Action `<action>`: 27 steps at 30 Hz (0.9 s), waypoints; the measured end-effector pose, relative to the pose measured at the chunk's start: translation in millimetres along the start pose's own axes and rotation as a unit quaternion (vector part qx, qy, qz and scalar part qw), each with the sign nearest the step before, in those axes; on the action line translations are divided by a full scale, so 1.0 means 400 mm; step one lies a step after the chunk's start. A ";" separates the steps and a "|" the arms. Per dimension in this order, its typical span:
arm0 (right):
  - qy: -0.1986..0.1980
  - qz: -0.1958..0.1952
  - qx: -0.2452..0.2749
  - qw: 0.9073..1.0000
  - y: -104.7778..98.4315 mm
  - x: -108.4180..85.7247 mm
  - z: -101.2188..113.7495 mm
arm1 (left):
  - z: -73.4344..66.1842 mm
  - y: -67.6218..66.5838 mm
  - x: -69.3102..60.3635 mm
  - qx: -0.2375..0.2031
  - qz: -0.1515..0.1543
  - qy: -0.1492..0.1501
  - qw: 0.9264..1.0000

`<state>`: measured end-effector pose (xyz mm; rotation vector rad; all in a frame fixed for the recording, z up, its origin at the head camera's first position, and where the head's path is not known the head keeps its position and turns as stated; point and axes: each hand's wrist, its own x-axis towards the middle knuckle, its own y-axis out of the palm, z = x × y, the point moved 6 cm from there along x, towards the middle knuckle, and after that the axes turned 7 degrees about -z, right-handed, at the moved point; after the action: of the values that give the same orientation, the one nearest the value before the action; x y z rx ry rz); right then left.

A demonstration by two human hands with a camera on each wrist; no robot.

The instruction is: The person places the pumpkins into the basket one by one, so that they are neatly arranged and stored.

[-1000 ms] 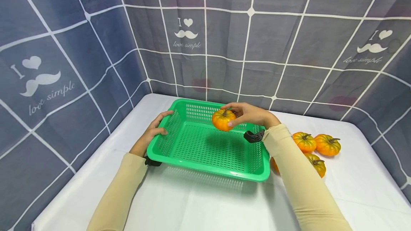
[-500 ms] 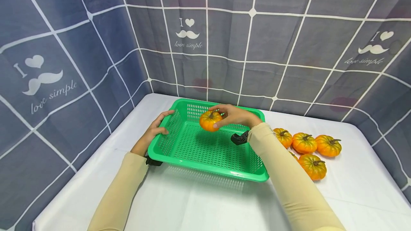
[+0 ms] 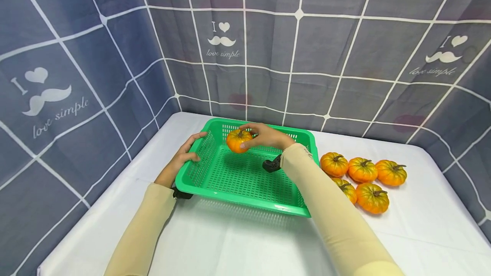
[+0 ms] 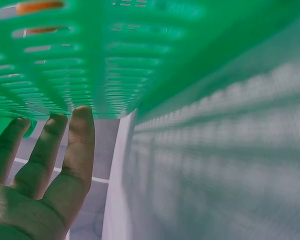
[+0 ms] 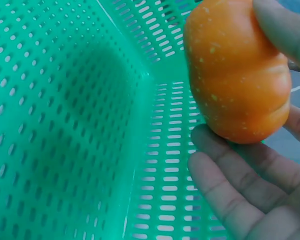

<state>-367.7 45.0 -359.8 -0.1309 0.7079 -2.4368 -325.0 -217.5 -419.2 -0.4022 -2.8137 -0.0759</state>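
Note:
A small orange pumpkin point(image 3: 238, 141) is held in my right hand point(image 3: 264, 136), pinched between thumb and fingers over the far left part of a green plastic basket point(image 3: 245, 201). In the right wrist view the pumpkin point(image 5: 240, 75) hangs clear of the basket floor, with its shadow below. My left hand point(image 3: 181, 156) grips the basket's left rim, thumb over the edge. The left wrist view shows fingers point(image 4: 80, 145) of that hand against the outside of the slotted wall. The basket floor shows no pumpkins lying on it.
Several more orange pumpkins point(image 3: 372, 198) sit grouped on the white tablecloth point(image 3: 429, 225), right of the basket; my right sleeve partly covers one. A grey-blue checked curtain point(image 3: 268, 46) hangs behind and at the left of the table.
My right hand has carried the pumpkin leftward over the basket. More of the pumpkins on the right now show from behind the sleeve. The left hand and basket have stayed put.

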 end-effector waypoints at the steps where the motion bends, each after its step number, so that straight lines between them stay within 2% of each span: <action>1: 0.001 -0.002 0.006 1.000 0.003 0.005 -0.002 | 0.001 -0.001 0.000 0.000 -0.001 -0.003 1.000; 6: 0.020 0.000 0.041 0.999 0.021 0.029 -0.019 | 0.000 -0.001 0.001 -0.007 0.002 -0.002 1.000; 10: 0.036 0.007 0.038 0.999 0.041 0.045 -0.033 | -0.001 -0.001 0.001 -0.008 0.001 0.001 1.000; 13: 0.043 0.014 0.032 0.998 0.058 0.056 -0.044 | -0.002 -0.002 0.002 0.012 -0.010 0.000 1.000; 20: 0.033 -0.009 -0.021 0.999 0.084 0.074 -0.061 | 0.002 0.005 0.001 0.018 -0.015 -0.026 0.999; 27: 0.008 -0.041 -0.084 0.996 0.115 0.091 -0.056 | 0.001 -0.002 -0.004 0.002 -0.009 -0.017 1.000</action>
<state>-379.4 2.9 -405.1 -0.2098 0.9313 -2.4563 -323.7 -218.6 -420.2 -0.3810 -2.8506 -0.0676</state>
